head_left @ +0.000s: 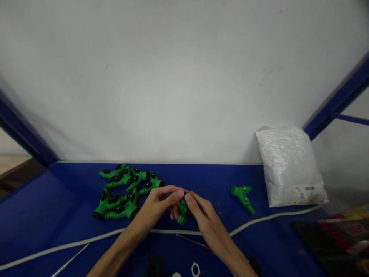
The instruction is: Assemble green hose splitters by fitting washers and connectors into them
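Between my two hands is a green plastic hose splitter (182, 216), partly covered by my fingers. My left hand (165, 200) grips it from the left, thumb at its top. From the right, my right hand (201, 207) closes on the same piece, thumb tip close to the left thumb. A small dark part shows near the thumbs, too covered to name. To the left lie several green hose splitters with black knobs and caps (123, 209). A single green splitter without black parts (243, 197) rests on the blue table to the right.
A white cable (259, 219) crosses the blue table (72, 207). A white plastic package (291, 169) leans at the back right. Below my hands are a thin screwdriver (190, 240), a white ring (195, 269) and dark parts (152, 265). A metal rod (70, 260) lies front left.
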Motion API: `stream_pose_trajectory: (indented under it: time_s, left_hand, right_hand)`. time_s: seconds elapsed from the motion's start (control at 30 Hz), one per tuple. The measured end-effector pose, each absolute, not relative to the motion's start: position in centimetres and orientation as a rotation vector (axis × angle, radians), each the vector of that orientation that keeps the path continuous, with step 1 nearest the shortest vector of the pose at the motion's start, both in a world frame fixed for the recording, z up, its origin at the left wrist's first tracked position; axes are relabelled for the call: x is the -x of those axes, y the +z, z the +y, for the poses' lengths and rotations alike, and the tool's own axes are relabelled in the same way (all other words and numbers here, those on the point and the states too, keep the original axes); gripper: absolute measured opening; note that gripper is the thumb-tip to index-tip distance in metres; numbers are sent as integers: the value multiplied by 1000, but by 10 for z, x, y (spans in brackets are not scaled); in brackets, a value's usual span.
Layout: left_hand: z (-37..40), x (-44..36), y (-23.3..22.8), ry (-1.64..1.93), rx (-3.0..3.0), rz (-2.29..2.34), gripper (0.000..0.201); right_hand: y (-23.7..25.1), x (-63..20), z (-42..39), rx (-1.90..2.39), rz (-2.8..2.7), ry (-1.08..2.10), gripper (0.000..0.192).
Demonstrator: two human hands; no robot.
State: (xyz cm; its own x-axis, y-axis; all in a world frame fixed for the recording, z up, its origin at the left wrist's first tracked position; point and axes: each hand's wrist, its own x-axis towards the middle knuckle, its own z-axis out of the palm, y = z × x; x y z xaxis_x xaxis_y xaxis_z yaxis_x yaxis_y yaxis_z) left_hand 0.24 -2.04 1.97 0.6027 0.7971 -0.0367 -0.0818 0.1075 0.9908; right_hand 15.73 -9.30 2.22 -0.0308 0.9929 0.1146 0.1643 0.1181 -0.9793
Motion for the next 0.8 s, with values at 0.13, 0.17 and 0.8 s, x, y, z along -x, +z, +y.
stream_pose_trajectory:
  time_s: [0.13,0.17,0.8]
  left_hand:
    - [-20,-1,18,717,-1287,677,38]
    - [-21,-1,18,717,-1275,679,37]
    - [-25,-3,17,825,-1343,643,33]
  right_hand:
    - [24,-158,-93,1219,-1390,1069,38]
    - [25,-158,-94,1214,-1388,1076,38]
    - [25,-160,-96,1251,-1371,1063,40]
